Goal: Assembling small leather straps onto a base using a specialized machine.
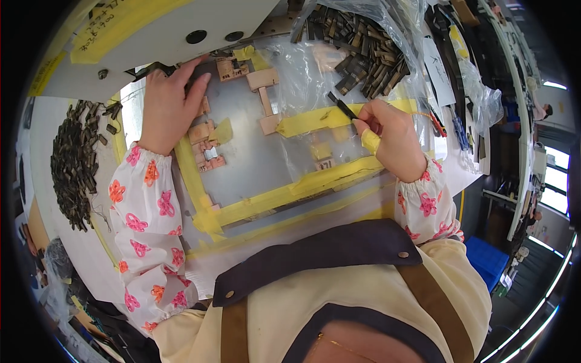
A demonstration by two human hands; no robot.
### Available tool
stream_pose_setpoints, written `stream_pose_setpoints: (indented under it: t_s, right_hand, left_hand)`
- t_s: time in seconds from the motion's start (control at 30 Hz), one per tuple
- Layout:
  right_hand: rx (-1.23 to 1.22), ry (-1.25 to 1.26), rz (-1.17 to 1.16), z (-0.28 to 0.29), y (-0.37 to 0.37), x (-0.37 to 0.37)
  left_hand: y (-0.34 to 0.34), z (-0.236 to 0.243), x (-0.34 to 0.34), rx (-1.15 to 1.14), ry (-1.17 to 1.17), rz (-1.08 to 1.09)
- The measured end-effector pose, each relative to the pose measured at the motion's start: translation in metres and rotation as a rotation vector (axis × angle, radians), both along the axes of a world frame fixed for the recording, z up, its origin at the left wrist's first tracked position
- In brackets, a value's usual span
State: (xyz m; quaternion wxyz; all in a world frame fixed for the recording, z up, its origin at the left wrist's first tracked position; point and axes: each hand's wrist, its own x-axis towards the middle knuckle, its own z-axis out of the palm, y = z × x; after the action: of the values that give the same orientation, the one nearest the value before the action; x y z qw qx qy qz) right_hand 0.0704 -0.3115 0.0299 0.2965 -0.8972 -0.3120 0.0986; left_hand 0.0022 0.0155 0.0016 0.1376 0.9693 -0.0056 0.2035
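My left hand (172, 103) reaches to the foot of the white sewing-machine-like head, its thumb and forefinger stretched out and apart. Its other fingers are partly hidden, and nothing shows in its grasp. Close beside its fingertips are tan block pieces (232, 69) fixed to the metal bed. On the right, my right hand (393, 136) pinches a small dark fabric strip (343, 106) between thumb and fingers. Yellow tape (370, 143) is wrapped around one finger. The strip is held over the clear plastic sheet, just below a heap of dark folded strips (372, 57).
The white machine head (163, 36) overhangs the back left. A pile of small dark folded pieces (75, 163) lies at the far left. Yellow tape (290, 190) edges the metal bed (242, 172). Tools with coloured handles (463, 133) and a blue bin (486, 263) are at the right.
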Motion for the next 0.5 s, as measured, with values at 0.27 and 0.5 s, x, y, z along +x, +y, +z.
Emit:
stream_pose_setpoints:
  t_s: [0.27, 0.5]
  right_hand:
    - [0.126, -0.062, 0.087, 0.024, 0.013, 0.024]
    - [0.19, 0.22, 0.385, 0.019, 0.081, 0.049]
  left_hand:
    - [-0.005, -0.018, 0.016, -0.138, -0.098, -0.045]
    - [-0.015, -0.015, 0.016, -0.321, -0.073, -0.041]
